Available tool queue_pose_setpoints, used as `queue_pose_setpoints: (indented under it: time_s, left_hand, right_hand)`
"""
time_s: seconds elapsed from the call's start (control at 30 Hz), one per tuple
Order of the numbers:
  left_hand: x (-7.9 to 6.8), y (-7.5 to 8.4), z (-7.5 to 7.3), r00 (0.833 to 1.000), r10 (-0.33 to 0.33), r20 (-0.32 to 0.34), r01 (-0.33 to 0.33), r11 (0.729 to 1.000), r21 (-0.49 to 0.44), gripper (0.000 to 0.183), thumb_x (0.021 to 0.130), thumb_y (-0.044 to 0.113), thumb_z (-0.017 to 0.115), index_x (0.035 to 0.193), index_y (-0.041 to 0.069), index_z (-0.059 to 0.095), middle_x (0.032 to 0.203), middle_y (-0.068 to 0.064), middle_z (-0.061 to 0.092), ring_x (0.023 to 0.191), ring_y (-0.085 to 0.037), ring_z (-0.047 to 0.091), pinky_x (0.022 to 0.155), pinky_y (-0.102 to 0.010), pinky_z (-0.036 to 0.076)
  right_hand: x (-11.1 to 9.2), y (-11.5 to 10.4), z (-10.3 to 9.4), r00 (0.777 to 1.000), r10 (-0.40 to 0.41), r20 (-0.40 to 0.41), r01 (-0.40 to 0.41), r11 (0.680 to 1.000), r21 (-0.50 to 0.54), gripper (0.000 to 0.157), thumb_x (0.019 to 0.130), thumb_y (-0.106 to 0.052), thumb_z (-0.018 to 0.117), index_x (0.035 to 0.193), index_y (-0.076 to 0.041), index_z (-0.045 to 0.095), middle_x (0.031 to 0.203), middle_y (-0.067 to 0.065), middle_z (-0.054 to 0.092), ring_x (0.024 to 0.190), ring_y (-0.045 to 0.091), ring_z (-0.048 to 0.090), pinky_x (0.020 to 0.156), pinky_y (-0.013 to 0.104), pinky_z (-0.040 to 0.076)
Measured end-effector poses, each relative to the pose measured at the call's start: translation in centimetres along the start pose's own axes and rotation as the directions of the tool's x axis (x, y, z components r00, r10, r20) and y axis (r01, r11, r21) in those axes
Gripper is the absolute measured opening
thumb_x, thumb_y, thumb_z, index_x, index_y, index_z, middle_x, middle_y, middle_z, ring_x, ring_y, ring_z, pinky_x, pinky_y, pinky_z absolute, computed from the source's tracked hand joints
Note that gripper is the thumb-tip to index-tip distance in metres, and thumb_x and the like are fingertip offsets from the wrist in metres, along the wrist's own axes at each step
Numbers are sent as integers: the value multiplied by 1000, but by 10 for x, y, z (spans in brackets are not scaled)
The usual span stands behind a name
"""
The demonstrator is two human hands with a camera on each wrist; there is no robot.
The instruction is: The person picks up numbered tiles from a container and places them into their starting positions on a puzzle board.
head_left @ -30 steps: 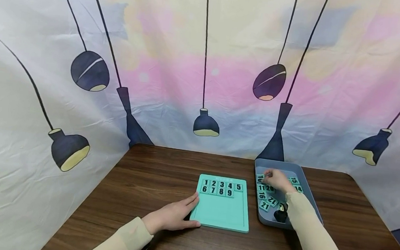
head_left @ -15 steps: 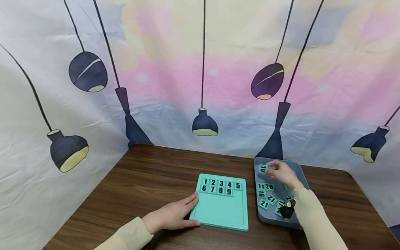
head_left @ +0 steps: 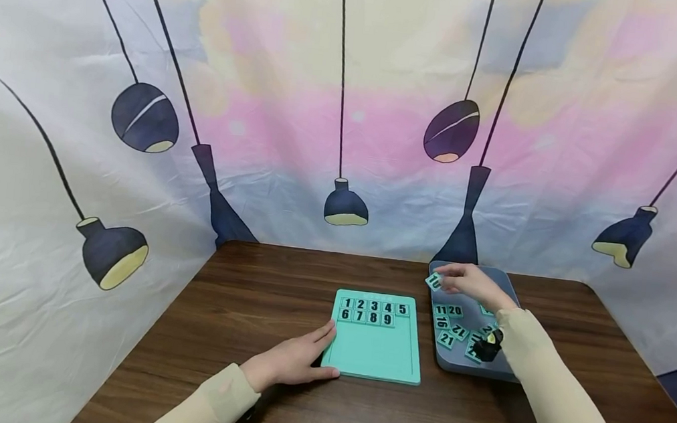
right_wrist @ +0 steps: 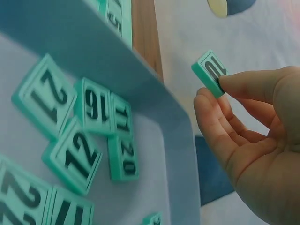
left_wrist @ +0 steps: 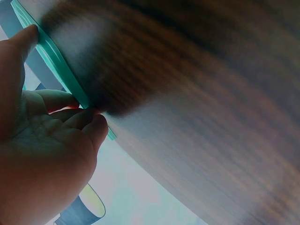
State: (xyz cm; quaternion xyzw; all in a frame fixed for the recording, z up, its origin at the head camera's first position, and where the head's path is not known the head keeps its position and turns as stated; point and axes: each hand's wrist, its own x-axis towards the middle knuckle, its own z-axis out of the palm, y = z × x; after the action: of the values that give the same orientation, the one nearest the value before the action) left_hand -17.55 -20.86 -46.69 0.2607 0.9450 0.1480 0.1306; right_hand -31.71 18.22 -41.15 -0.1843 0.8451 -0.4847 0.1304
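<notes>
My right hand (head_left: 477, 285) pinches a small green number tile marked 10 (right_wrist: 209, 72) between thumb and fingertips, over the far left corner of the blue-grey tray (head_left: 463, 365). My left hand (head_left: 289, 362) rests against the near left corner of the turquoise number-puzzle board (head_left: 373, 354). Its thumb (left_wrist: 29, 35) touches the near edge and its straight fingers the left edge. On the board, tiles 1 to 5 (head_left: 374, 306) form the top row. Below them sit tiles 6 to 9 (head_left: 359, 316); the lower part of the board is bare.
Inside the tray lie several loose tiles, among them 21 (right_wrist: 46, 96), 16 (right_wrist: 96, 105), 12 (right_wrist: 75, 154) and 20 (right_wrist: 124, 157). My right forearm hides part of the tray. Both board and tray stand on a dark wooden table (head_left: 271, 286), before a lamp-printed cloth (head_left: 297, 134).
My right hand has lifted the 10 tile and moved it toward the tray's far left corner, where it now tilts in the fingers. The left hand and board stay in place.
</notes>
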Motion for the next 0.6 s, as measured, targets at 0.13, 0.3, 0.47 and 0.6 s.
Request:
queue_pose_setpoints:
  time_s: [0.13, 0.3, 0.47, 0.6]
  left_hand:
    - [0, 0, 0, 1000, -3, 3, 3, 1000, 0, 90, 98, 63, 51, 161, 7, 20, 168, -9, 12, 147, -25, 32, 111, -42, 39]
    - [0, 0, 0, 1000, -8, 3, 8, 1000, 4, 90, 99, 63, 52, 162, 7, 20, 168, -9, 13, 147, -25, 32, 111, -43, 39]
    - [0, 0, -1, 1000, -5, -1, 5, 1000, 4, 91, 98, 63, 52, 161, 6, 20, 168, -9, 13, 147, -25, 33, 111, -43, 39]
    - [1, 0, -1, 1000, -5, 0, 5, 1000, 5, 91, 98, 63, 52, 161, 6, 20, 168, -9, 12, 148, -25, 32, 111, -42, 39]
  right_hand:
    - [3, -11, 10, 998, -5, 58, 4, 1000, 14, 45, 104, -13, 58, 143, 8, 51, 133, 26, 58, 114, 43, 61, 98, 53, 50]
    - [7, -21, 27, 991, -20, 130, 25, 999, -30, 38, 101, -9, 59, 136, 8, 59, 125, 22, 64, 109, 39, 65, 94, 50, 52]
    - [10, -26, 44, 980, -17, 199, 42, 992, -122, 28, 100, -3, 61, 124, 9, 67, 117, 19, 68, 101, 36, 68, 89, 46, 56]
    - [10, -28, 57, 975, 10, 223, 32, 983, -180, 23, 98, 0, 62, 118, 10, 69, 109, 16, 70, 94, 30, 70, 85, 43, 57]
